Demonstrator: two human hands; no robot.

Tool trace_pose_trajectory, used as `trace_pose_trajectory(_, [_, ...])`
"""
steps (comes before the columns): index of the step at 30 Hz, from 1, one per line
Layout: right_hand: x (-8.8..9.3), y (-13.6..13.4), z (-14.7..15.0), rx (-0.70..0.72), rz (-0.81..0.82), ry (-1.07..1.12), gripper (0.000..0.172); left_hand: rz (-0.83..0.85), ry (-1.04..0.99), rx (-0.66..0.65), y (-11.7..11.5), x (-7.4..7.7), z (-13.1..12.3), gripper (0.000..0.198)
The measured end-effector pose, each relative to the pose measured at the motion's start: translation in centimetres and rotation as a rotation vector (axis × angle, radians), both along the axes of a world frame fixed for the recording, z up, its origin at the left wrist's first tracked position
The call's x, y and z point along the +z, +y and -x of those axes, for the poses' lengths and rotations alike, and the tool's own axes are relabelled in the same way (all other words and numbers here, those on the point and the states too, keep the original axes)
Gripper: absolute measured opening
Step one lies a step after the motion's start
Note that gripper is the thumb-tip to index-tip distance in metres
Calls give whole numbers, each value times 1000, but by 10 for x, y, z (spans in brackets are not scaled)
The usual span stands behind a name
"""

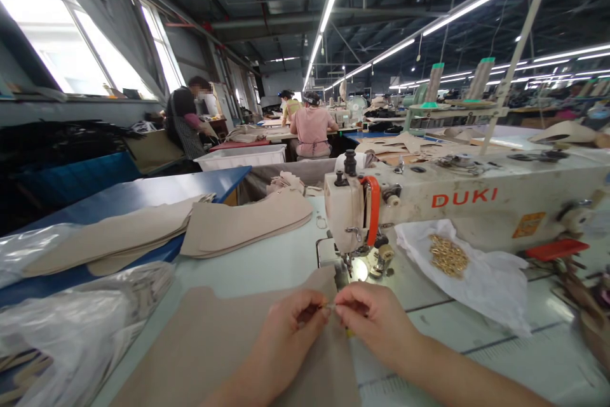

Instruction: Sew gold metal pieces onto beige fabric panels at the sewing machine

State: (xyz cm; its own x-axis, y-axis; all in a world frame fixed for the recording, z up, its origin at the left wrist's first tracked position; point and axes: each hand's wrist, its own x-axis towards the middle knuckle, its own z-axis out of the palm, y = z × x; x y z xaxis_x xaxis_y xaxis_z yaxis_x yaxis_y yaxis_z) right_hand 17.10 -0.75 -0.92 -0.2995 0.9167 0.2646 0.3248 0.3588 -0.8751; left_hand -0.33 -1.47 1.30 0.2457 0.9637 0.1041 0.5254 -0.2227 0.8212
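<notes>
My left hand (295,321) and my right hand (369,315) meet fingertip to fingertip just in front of the needle of the white DUKI sewing machine (457,204). Both are pinched shut on something small between them that I cannot make out. They hover over a flat beige fabric piece (214,343) lying on the pale green table (267,261). A heap of small gold metal pieces (448,256) rests on a white plastic bag (481,280) to the right of the needle.
Stacks of beige cut pieces (243,226) lie at the back left, some on a blue table (143,191). Clear plastic bags (71,324) fill the left edge. Thread cones (479,80) stand behind the machine. Other workers sit at stations farther back.
</notes>
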Motion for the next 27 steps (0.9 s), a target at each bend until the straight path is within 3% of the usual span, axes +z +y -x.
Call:
trace_pose_trajectory(5, [3,0,0,-50,-59,-63,13,-46,82,-51,2,0,4,18])
trace_pose_trajectory(10, [6,3,-4,-115,173,35,13,-337,312,28,11,-13,7,23])
trace_pose_trajectory(14, [11,9,-6,-113,318,57,14,-402,457,-32,4,-17,-3,25])
trace_pose_trajectory(20, [16,23,-2,-54,503,29,18,-435,442,-25,-10,-18,-7,30])
trace_pose_trajectory(27, [18,36,-2,-5,602,-1,24,-463,395,-63,-3,-17,-6,21])
